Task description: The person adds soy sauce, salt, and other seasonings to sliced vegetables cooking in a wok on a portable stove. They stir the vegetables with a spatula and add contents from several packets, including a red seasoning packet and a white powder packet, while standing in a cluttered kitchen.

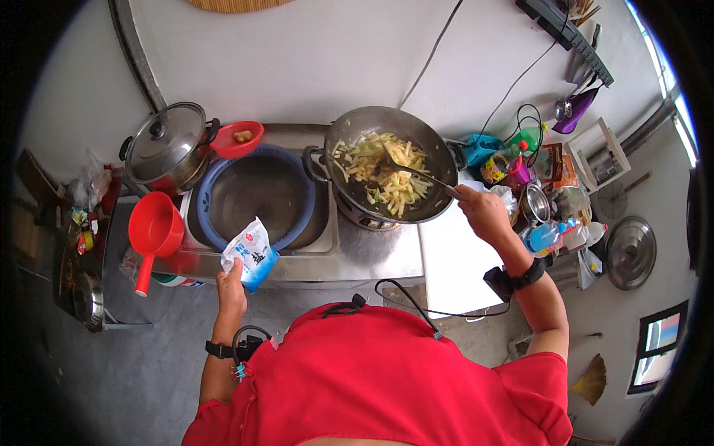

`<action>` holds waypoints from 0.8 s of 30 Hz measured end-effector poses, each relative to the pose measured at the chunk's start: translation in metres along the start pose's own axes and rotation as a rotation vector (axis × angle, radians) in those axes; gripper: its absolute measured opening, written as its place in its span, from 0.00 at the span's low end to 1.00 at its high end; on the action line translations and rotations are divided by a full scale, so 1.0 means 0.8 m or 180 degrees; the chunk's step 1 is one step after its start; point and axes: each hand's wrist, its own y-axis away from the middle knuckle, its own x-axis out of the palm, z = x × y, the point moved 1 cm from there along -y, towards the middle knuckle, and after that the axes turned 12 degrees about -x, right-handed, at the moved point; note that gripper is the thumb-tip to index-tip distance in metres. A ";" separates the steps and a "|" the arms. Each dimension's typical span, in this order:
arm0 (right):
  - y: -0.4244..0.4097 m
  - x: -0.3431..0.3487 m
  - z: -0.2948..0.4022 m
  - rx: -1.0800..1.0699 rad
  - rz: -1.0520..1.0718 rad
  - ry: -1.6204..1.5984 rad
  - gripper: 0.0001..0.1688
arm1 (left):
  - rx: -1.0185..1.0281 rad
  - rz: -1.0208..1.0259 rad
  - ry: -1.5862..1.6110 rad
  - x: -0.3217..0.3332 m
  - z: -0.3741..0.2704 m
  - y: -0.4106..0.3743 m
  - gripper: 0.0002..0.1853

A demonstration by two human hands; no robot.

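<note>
My left hand [232, 287] grips a white and blue salt bag [254, 259] that bears writing, held over the near edge of the sink. In my right hand [484, 211] is the handle of a spatula [418, 171], whose blade end reaches into the wok. The two-handled wok [362, 192] sits on a stove [362, 218] on the steel counter. Pale, cut vegetable strips [399, 195] lie across the middle of the wok, partly around the spatula's blade. A blue plastic basin [304, 217] with water in it stands in the sink, below and left of the wok.
A lidded steel pot [167, 148] and a red bowl [234, 146] stand at the back left. A red dipper [156, 223] rests by the sink's left edge. Bottles [544, 237], seasoning packets and a steel bowl [536, 203] crowd the right side, beside a white board [457, 267].
</note>
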 end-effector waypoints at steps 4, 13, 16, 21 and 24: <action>-0.004 -0.002 0.010 0.0043 -0.0109 0.0312 0.11 | -0.0046 0.0014 0.0013 -0.004 0.005 -0.004 0.14; -0.056 0.021 0.035 -0.0082 -0.0289 -0.0413 0.14 | -0.0082 0.0022 -0.0124 -0.008 0.009 -0.007 0.17; -0.074 0.032 0.029 0.0074 -0.0162 -0.0498 0.15 | -0.0047 -0.0003 -0.0085 -0.001 0.003 -0.001 0.16; -0.074 0.020 0.003 0.0402 -0.0255 -0.0365 0.17 | -0.0023 -0.0064 -0.0027 -0.004 -0.002 0.000 0.16; -0.051 0.018 -0.037 0.0323 -0.0411 -0.0188 0.16 | -0.0040 -0.0109 -0.0056 -0.010 0.001 -0.004 0.16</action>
